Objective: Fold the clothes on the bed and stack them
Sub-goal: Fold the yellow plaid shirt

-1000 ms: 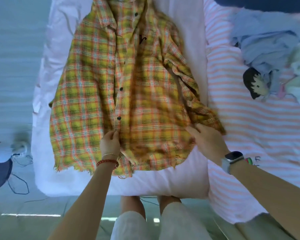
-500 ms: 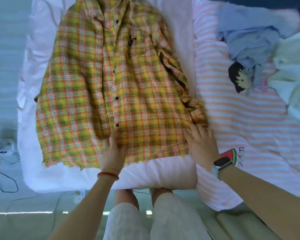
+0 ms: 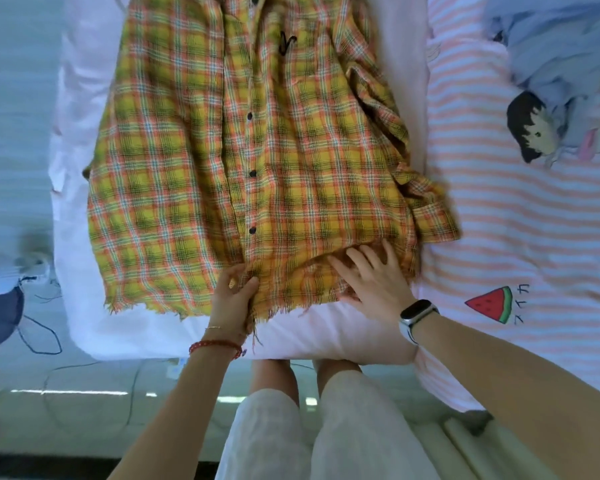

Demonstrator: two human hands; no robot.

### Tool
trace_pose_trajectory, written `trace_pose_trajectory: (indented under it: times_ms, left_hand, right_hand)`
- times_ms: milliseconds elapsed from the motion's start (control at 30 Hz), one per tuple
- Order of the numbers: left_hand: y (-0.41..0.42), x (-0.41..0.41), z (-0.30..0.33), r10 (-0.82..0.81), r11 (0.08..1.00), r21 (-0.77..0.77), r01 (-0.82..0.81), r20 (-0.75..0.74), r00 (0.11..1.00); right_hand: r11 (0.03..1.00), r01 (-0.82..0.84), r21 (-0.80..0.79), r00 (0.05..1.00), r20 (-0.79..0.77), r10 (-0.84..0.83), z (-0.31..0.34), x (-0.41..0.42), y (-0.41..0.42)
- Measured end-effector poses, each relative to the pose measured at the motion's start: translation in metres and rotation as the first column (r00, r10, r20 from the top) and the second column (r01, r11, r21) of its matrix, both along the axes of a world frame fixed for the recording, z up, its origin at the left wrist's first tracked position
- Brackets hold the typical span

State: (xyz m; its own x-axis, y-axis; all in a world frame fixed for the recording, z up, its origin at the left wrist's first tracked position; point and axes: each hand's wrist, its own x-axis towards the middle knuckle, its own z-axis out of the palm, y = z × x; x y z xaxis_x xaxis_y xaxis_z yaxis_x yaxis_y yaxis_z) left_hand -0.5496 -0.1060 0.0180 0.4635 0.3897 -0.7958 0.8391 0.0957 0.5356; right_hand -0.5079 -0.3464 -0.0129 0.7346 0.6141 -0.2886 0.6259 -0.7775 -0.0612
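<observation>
The shirt (image 3: 243, 161) serves as the reference. It lies face up and buttoned on the pink bed (image 3: 84, 237), collar far, hem near.

At the near hem, centre, the left hand (image 3: 234, 296) pinches the frayed edge, thumb and fingers curled round the cloth just below the lowest button. Just right of it, the right hand (image 3: 371, 282) lies on the hem with fingers straight and spread; their tips reach under a lifted fold of cloth. It grips nothing. This arrangement likely anchors one point while the other hand flattens the hem before folding.

The fabric is a thin woven plaid in yellow, orange and green, with a raw fringed hem and small dark buttons. The left half lies flat. The right sleeve (image 3: 406, 161) is bunched along the shirt's right edge and probably needs straightening first.

Right of the shirt lies a pink-striped blanket (image 3: 516, 237) with a watermelon print. Far right of the shirt sits a crumpled pile of blue clothes (image 3: 561, 50), not yet folded.
</observation>
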Motion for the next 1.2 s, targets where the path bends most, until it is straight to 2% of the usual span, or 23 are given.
trace_pose_trajectory:
  times_ms: [133,333,400,467,567,633,700,767,833,867,900,1033,1100,1133,1200]
  left_hand:
    - [0.000,0.009,0.013,0.017,0.996,-0.084,-0.023,-0.075,0.997]
    - [-0.001,0.022,0.033,0.026,0.984,-0.176,-0.033,-0.039,0.999]
    - [0.002,0.022,0.033,0.035,0.994,-0.100,-0.039,-0.032,0.999]
    - [0.007,0.020,0.029,-0.074,0.990,0.124,0.075,-0.008,0.997]
    - [0.008,0.011,0.021,-0.322,0.869,0.405,0.283,0.029,0.946]
    - [0.002,0.004,0.015,-0.453,0.790,0.486,0.374,0.050,0.890]
    - [-0.007,-0.005,0.005,-0.530,0.733,0.503,0.458,0.001,0.848]
    - [-0.015,-0.011,-0.007,-0.626,0.609,0.467,0.641,-0.214,0.750]
    - [-0.021,-0.012,-0.012,-0.679,0.443,0.387,0.809,-0.444,0.585]
    - [-0.023,-0.011,-0.013,-0.674,0.394,0.375,0.839,-0.503,0.541]
    - [-0.024,-0.012,-0.013,-0.664,0.364,0.394,0.844,-0.526,0.532]
    - [-0.019,-0.004,-0.011,-0.682,0.260,0.606,0.752,-0.435,0.587]
    - [-0.010,0.011,-0.010,-0.734,0.197,0.638,0.745,-0.408,0.543]
    - [-0.003,0.023,-0.011,-0.750,0.190,0.625,0.757,-0.405,0.523]
    - [0.013,0.055,-0.015,-0.755,0.218,0.630,0.745,-0.375,0.538]
  right_hand:
    - [0.990,0.023,0.139,0.998,0.052,-0.030,0.005,-0.009,0.024]
    - [0.947,0.162,0.279,0.983,0.034,-0.178,0.016,-0.008,0.044]
    - [0.935,0.182,0.303,0.977,0.055,-0.208,0.018,-0.005,0.039]
    - [0.927,0.228,0.297,0.965,0.056,-0.256,0.021,-0.003,0.027]
    - [0.932,0.201,0.301,0.968,0.085,-0.236,0.021,0.002,-0.003]
    - [0.934,0.105,0.342,0.987,0.079,-0.140,0.021,0.003,-0.022]
    - [0.942,0.045,0.331,0.996,0.057,-0.067,0.024,0.002,-0.034]
    - [0.985,0.017,0.173,0.999,-0.049,-0.008,0.024,0.000,-0.038]
    - [0.992,-0.025,-0.126,0.961,-0.276,-0.010,0.018,0.001,-0.037]
    - [0.974,-0.045,-0.224,0.935,-0.353,-0.038,0.016,0.001,-0.035]
    - [0.974,-0.031,-0.225,0.925,-0.376,-0.057,0.021,0.002,-0.028]
    - [0.999,0.037,-0.016,0.977,-0.211,-0.040,0.032,0.011,0.005]
    - [0.996,0.064,0.055,0.969,-0.242,-0.049,0.030,0.023,0.026]
    - [0.994,0.077,0.075,0.963,-0.264,-0.055,0.027,0.033,0.036]
    - [0.989,0.106,0.099,0.962,-0.262,-0.077,0.021,0.058,0.057]
